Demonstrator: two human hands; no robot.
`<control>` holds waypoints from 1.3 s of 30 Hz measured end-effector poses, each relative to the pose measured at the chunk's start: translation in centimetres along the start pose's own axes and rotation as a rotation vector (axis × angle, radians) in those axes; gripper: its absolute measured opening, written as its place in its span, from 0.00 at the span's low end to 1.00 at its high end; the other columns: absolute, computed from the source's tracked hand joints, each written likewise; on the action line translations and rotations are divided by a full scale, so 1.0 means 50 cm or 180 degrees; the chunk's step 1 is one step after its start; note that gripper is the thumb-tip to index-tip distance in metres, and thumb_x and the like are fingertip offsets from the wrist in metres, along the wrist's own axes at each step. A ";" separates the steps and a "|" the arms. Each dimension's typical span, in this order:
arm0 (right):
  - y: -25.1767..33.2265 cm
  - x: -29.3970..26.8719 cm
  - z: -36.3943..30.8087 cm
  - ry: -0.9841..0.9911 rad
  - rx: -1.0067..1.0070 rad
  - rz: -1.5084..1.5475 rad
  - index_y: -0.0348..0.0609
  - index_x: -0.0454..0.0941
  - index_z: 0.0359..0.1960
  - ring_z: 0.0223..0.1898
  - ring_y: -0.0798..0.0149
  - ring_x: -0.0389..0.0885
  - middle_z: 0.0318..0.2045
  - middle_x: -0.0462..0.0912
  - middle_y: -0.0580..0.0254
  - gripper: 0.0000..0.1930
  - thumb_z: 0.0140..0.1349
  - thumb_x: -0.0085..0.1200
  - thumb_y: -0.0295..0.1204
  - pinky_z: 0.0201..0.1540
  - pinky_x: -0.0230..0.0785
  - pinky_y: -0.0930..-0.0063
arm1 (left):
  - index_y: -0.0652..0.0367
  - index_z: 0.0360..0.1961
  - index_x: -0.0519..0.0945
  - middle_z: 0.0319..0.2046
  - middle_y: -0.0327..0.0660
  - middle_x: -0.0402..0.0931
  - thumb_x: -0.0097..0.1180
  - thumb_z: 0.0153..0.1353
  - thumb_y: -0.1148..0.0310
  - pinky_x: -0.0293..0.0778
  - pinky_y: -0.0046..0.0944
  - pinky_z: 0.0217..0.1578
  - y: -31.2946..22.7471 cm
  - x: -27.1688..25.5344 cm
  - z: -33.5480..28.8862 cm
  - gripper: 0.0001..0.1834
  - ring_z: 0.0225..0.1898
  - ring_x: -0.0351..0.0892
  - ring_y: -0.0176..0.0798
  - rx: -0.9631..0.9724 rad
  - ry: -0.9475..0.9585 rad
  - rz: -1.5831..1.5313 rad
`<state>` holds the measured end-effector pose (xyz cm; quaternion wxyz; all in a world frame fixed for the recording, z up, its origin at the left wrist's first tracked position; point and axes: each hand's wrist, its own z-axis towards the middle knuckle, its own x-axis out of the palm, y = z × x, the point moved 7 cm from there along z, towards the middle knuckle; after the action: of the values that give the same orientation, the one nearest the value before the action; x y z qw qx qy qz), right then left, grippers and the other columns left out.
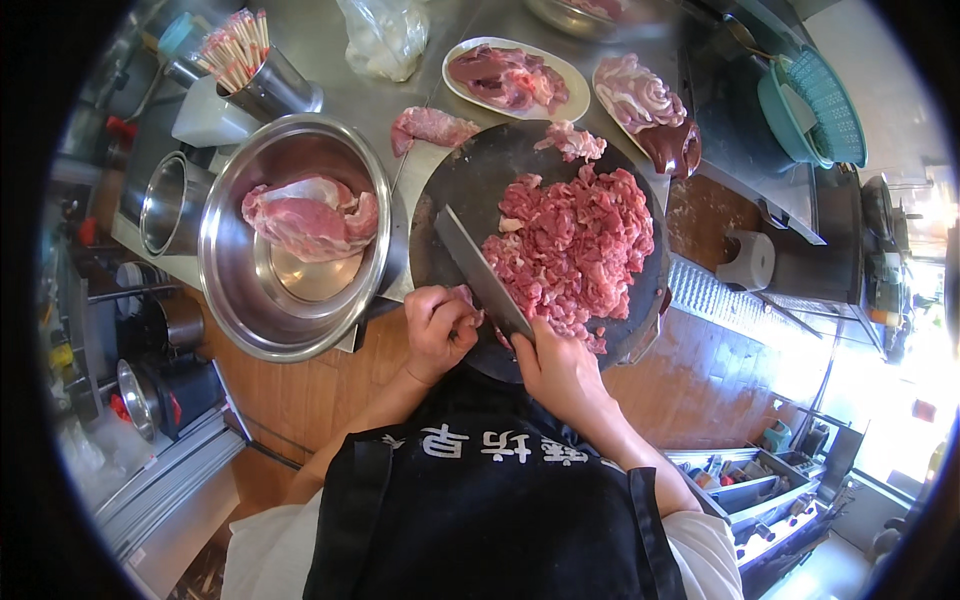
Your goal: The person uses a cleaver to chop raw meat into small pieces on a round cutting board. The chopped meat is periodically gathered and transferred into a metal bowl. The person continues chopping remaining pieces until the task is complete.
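My right hand (562, 372) is wrapped round the handle of a cleaver (482, 268), whose broad blade slants up and to the left over the round dark chopping board (440, 200). At the board's near left edge my left hand (440, 330) is closed, pinching a small piece of raw meat (462, 295) close beside the blade. A big heap of sliced raw meat (575, 245) covers the right half of the board. Toward the board's far edge lies a paler scrap of meat (572, 142).
Left of the board stands a steel basin (222, 290) holding a large meat chunk (312, 215). Another meat piece (430, 128) lies beyond. Farther back are an oval plate (580, 95) of meat, a plastic bag (385, 38) and a chopstick holder (272, 88). A teal basket (830, 105) sits far right.
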<state>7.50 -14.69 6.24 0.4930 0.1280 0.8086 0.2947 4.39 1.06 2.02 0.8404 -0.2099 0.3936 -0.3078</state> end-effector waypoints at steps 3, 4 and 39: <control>-0.012 -0.006 -0.061 0.0340 0.0006 -0.0203 0.38 0.69 0.36 0.21 0.38 0.78 0.17 0.77 0.42 0.12 0.64 0.48 0.36 0.26 0.71 0.47 | 0.54 0.30 0.77 0.35 0.39 0.72 0.60 0.54 0.65 0.67 0.42 0.39 0.002 0.001 -0.005 0.07 0.37 0.71 0.44 0.0011 -0.0010 0.0012; -0.017 -0.003 -0.075 0.0471 0.0026 -0.0280 0.39 0.68 0.37 0.21 0.39 0.78 0.16 0.77 0.43 0.12 0.65 0.47 0.36 0.25 0.71 0.47 | 0.54 0.30 0.76 0.35 0.39 0.72 0.60 0.55 0.65 0.67 0.42 0.39 0.003 0.000 -0.007 0.07 0.37 0.71 0.44 0.0011 -0.0004 0.0017; -0.005 0.048 0.013 0.0192 -0.0053 -0.0392 0.39 0.69 0.34 0.21 0.42 0.81 0.17 0.78 0.44 0.12 0.64 0.48 0.37 0.24 0.74 0.52 | 0.56 0.35 0.72 0.35 0.43 0.68 0.55 0.61 0.60 0.67 0.43 0.40 0.024 0.010 -0.026 0.11 0.39 0.67 0.46 0.0105 0.0067 -0.0046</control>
<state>6.94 -13.46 4.12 0.4867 0.0649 0.8269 0.2743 4.00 1.45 0.27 0.8373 -0.1956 0.3958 -0.3225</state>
